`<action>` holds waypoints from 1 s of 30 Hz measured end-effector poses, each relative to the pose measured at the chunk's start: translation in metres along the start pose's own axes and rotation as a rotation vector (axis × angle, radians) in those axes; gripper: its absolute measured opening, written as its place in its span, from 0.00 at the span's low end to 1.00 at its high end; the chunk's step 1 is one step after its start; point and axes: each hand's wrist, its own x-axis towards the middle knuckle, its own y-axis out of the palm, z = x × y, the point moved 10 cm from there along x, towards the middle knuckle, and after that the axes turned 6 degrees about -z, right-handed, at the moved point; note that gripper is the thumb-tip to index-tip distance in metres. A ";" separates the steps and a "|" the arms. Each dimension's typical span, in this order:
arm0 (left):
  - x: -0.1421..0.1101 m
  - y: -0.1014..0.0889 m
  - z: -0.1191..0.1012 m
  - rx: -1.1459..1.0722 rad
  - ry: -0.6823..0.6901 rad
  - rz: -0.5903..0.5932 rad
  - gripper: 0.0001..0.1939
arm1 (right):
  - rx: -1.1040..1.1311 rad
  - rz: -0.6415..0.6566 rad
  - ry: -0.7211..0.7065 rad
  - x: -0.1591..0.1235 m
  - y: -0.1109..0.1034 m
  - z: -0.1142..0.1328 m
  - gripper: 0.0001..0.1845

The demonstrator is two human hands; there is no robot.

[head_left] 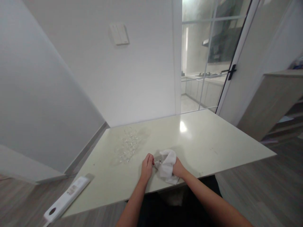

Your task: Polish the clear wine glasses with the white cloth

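Note:
My left hand (147, 164) is closed in a pinch on the stem end of a clear stemmed glass (157, 161), just above the table near its front edge. A white cloth (167, 165) covers the other end of the glass, so its bowl is hidden. My right hand (178, 168) is closed on the cloth from the right side, with its fingers mostly behind the folds. Several clear glasses (129, 145) stand in a cluster on the table, left of my hands; their outlines are faint.
The pale glossy table (213, 142) meets a white wall at the back. A long white power-strip-like object (67, 197) lies at the left front edge. A glass-paned door (208, 56) stands behind, with a wooden shelf unit (272, 104) at the right.

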 end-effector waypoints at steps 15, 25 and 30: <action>0.001 0.003 0.002 -0.085 -0.030 0.022 0.16 | 0.006 0.069 -0.015 -0.001 0.001 0.011 0.22; 0.004 0.001 0.002 -0.034 0.012 0.008 0.14 | 0.173 0.017 0.070 0.007 -0.002 0.000 0.22; 0.004 0.001 0.005 -0.052 -0.027 0.013 0.14 | 0.186 -0.022 0.072 0.007 -0.002 0.001 0.21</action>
